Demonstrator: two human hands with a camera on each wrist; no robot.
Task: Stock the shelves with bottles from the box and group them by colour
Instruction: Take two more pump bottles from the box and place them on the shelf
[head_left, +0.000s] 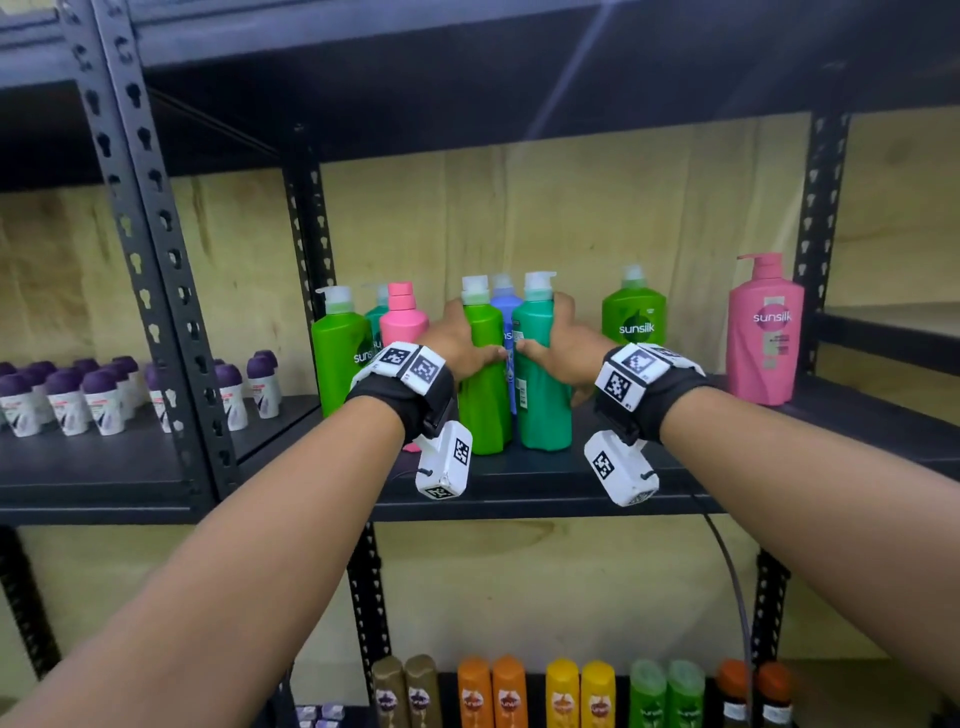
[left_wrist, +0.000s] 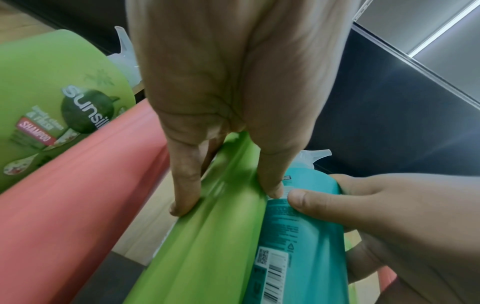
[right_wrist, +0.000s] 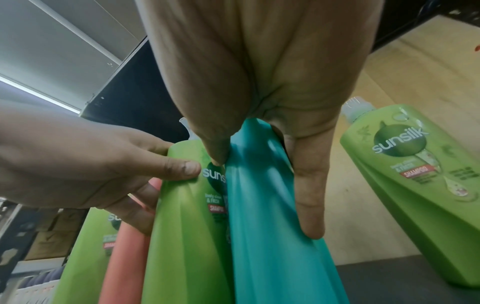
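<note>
a light green bottle (head_left: 483, 379) was held upright on the black shelf (head_left: 545, 478) by the left grip (head_left: 457, 345), whose fingers (left_wrist: 185, 185) and thumb were curled round its body. just beside it, and touching it, a teal bottle (head_left: 543, 374) was clasped in the same way by the right grip (head_left: 563, 343), the thumb laid on the front and the fingers (right_wrist: 309, 195) wrapped round the far side. the two thumbs almost met where the bottles joined. a blue bottle (head_left: 505, 304) was seen behind and between the pair, mostly hidden. to the left, a second light green bottle (head_left: 337, 353), a pink bottle (head_left: 402, 317) and another teal one behind them were grouped close together. to the right, well apart, a third green bottle (head_left: 634, 317) and a large pink pump bottle (head_left: 763, 332) were stood on the same shelf. small purple-capped containers (head_left: 67, 395) were ranged on the neighbouring shelf, and brown, orange, yellow and green bottles (head_left: 571, 696) on the shelf below.
</note>
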